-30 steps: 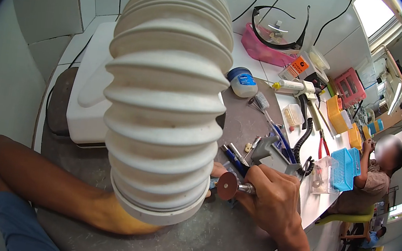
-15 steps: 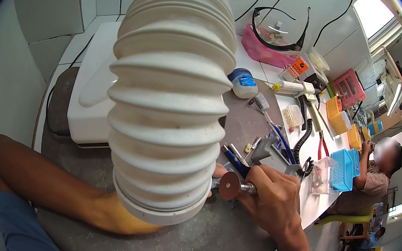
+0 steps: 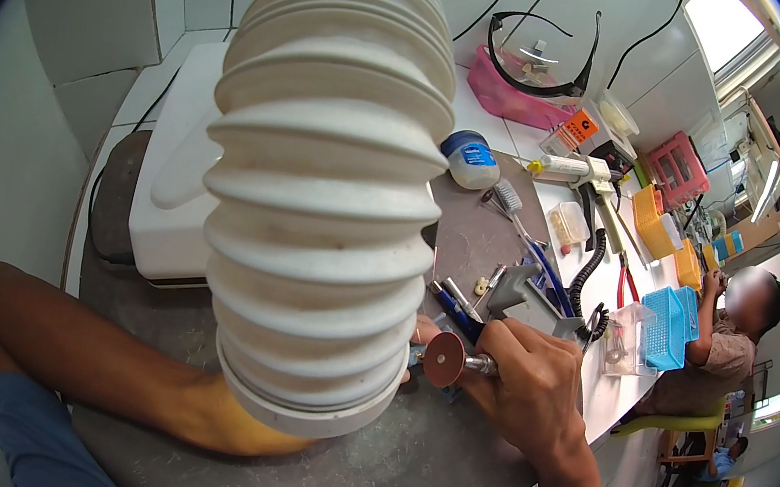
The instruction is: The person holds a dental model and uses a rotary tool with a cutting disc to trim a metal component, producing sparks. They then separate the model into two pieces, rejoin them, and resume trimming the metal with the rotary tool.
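Note:
My right hand (image 3: 529, 382) is wrapped round a metal rotary handpiece (image 3: 482, 364). At its tip sits a round reddish-brown disc (image 3: 445, 359), facing me. Most of my left hand (image 3: 422, 330) is hidden behind a ribbed white hose (image 3: 324, 187); only fingertips show at the hose's right edge. A small bluish piece (image 3: 417, 355) lies by those fingertips, beside the disc. What the left fingers hold cannot be made out fully.
Pens and small tools (image 3: 461, 301), a brush (image 3: 509, 198) and a lidded jar (image 3: 471, 161) lie on the grey mat (image 3: 351, 482). Behind are safety glasses (image 3: 581, 77), a pink basket (image 3: 515, 101) and blue baskets (image 3: 664, 326). A person (image 3: 729, 339) sits at the right.
The hose appears slightly further left in view. Both hands and the disc keep nearly the same place.

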A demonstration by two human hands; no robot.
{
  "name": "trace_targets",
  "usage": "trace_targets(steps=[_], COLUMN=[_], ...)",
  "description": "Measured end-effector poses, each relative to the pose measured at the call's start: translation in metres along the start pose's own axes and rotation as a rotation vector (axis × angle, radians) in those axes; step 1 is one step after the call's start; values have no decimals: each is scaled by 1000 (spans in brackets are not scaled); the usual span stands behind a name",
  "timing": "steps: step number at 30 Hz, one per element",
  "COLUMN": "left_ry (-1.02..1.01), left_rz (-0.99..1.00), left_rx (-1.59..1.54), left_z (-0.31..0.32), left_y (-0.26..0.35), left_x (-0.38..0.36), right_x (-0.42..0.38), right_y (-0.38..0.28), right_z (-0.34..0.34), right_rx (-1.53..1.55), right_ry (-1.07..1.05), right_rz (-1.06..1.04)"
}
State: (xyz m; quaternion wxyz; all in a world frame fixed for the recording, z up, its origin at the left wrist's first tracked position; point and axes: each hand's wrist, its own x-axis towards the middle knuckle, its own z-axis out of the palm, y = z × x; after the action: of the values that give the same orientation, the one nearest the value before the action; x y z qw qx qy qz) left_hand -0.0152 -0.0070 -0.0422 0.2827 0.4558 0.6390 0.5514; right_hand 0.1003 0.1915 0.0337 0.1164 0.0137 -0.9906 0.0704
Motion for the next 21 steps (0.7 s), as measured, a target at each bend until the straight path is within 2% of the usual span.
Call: trace_targets(steps=[6,12,18,20,21], left_ry=[-47,13,-46,-12,-11], left_rz=[-41,-12,-169,8,9], left_rx=[-30,-29,-169,-69,-69], left_z=[-1,0,-5,-4,-2], left_y=[0,14,38,25,22], left_x=[-1,4,12,9,8], right_x=[1,1,-1,-1,-1], right_y=[0,0,1,0,0], right_z=[0,0,1,0,0], right_rx=[15,4,-1,0,0], right_ry=[15,10,22,22,22], right_rz=[-19,-10,1,28,27])
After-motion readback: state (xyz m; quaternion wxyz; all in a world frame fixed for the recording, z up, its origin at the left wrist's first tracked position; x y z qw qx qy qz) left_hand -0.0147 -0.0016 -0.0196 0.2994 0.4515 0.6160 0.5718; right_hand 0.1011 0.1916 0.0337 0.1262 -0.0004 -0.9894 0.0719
